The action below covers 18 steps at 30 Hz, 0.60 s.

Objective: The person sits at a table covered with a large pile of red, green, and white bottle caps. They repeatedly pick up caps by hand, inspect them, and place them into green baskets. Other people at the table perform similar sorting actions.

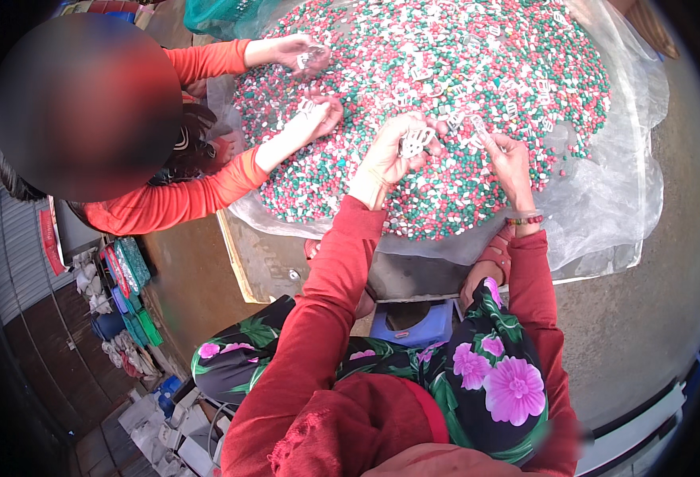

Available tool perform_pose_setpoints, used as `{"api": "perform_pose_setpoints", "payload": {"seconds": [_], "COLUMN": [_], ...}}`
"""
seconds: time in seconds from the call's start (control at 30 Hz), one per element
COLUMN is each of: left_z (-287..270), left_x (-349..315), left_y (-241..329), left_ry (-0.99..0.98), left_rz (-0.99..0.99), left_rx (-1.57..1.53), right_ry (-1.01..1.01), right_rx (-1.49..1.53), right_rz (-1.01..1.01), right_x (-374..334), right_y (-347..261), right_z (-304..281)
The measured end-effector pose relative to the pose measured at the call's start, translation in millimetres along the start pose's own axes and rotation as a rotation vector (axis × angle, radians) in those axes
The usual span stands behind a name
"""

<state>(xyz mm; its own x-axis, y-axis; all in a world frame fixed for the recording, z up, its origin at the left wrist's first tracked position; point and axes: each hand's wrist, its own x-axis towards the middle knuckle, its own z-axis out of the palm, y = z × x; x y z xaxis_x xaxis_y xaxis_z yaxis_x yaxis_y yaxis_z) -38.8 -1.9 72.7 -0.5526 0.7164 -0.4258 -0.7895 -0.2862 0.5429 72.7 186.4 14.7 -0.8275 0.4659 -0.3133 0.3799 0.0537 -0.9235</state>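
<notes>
Several white pieces fill the left hand; right hand pinches one; sheet margin spreads rightward.

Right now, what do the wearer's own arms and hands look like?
Long dark-red fabric sleeves on both arms, creased, ending near the wrists. Left hand and right hand: ungloved. Right wrist wears a multicoloured beaded bracelet.
</notes>
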Motion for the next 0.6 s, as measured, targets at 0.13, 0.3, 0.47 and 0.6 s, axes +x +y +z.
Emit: {"api": "perform_pose_setpoints", "payload": {"seconds": [0.13, 0.3, 0.47, 0.6], "left_z": [18, 26, 4, 38], "left_x": [7, 18, -7, 2], "left_y": [-13, -44, -50, -36], "left_ry": [-0.031, 0.122, 0.178, 0.092], "left_rz": [0.037, 0.042, -0.060, 0.049], "left_rx": [-0.014, 0.673, 0.689, 0.564], "right_ry": [-0.057, 0.086, -0.059, -0.008], "right_rx": [0.101, -0.150, 0.087, -0.039], "right_rz": [0.068, -0.268, 0.051, -0.289], "right_x": [-11, -29, -43, -35], "right_y": [-14, -24, -38, -37], "right_z": [-7, -15, 6, -18]}}
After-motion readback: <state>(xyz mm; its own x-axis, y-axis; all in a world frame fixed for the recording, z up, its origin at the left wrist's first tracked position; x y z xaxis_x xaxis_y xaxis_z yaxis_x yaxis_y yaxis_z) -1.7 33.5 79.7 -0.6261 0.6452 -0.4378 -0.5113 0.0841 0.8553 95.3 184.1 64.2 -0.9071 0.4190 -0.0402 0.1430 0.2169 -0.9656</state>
